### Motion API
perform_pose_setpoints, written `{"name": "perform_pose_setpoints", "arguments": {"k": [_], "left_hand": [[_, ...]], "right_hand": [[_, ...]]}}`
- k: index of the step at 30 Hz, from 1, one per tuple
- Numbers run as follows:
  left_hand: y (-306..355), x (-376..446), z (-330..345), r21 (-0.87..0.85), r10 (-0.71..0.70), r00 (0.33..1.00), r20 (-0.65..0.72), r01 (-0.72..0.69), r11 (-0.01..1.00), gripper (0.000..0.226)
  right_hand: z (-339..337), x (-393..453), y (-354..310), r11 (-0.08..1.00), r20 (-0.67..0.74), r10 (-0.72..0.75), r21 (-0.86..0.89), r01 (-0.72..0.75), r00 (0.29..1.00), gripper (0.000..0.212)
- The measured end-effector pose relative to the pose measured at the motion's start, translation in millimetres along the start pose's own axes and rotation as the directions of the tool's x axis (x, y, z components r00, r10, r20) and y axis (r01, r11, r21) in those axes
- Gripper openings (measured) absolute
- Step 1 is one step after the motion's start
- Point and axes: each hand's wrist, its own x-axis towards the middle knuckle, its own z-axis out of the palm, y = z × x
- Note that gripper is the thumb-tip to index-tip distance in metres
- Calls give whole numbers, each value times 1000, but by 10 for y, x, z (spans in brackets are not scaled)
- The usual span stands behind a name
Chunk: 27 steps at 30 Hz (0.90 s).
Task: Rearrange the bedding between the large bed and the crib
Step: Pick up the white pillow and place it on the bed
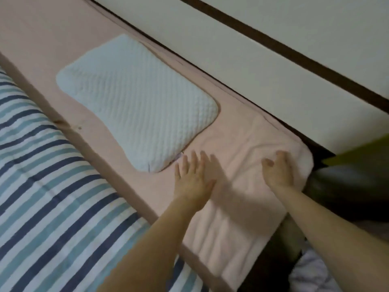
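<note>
Evidently mid-task. Pink towel [242, 165] lay spread over the corner of the pink mattress [42, 39], just beside a white quilted pillow [134, 102] already flat on it. Left hand [193, 182] lay flat on or just above the towel, fingers straight, grip holding nothing. Right hand [277, 169] rested on the towel's bunched far corner, fingers slightly bent; whether it pinched cloth, could not tell. Striped quilt [52, 197] sat alongside. Smoothing remained, judging by wrinkles; crib versus large bed unclear.

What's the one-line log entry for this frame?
left hand: open, flat on pink towel | right hand: open, on towel's corner | white pillow: beside, untouched | striped quilt: left
</note>
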Motion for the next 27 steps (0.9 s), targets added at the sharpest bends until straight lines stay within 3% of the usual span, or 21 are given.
{"name": "perform_pose_setpoints", "arguments": {"k": [4,10,13,15,17,18,20,22,25,27], "left_hand": [[540,-45,417,-27,160,987,34,-159,987,77],[936,108,878,102,222,975,7,-222,970,82],[1071,209,994,172,239,970,-43,-229,958,85],[1116,263,1015,215,255,965,-57,-237,947,85],[1154,311,1038,260,255,966,-44,-236,936,86],[1164,337,1043,282,254,966,-41,-233,931,87],[1181,376,1014,310,275,960,-45,-249,918,87],[1236,377,979,327,380,925,-20,-353,877,86],[1325,406,946,376,554,833,10,-516,770,86],[1282,518,951,379,442,886,-136,-366,850,82]], "right_hand": [[-77,-172,839,868,98,383,302,-394,919,54],[-43,-18,1463,711,192,456,509,-486,869,57],[-41,166,1519,625,264,394,625,-467,880,54],[-14,253,1471,739,178,310,572,-355,934,28],[-30,321,1421,930,1,200,313,-190,980,26],[-50,340,1418,976,-66,144,174,-131,987,28],[-95,355,1470,996,-158,83,33,-78,984,26],[-122,348,1616,997,-202,74,-15,-79,977,27],[-88,403,1662,986,-138,166,43,-162,976,29],[-41,477,1550,950,-37,273,170,-263,961,23]]}}
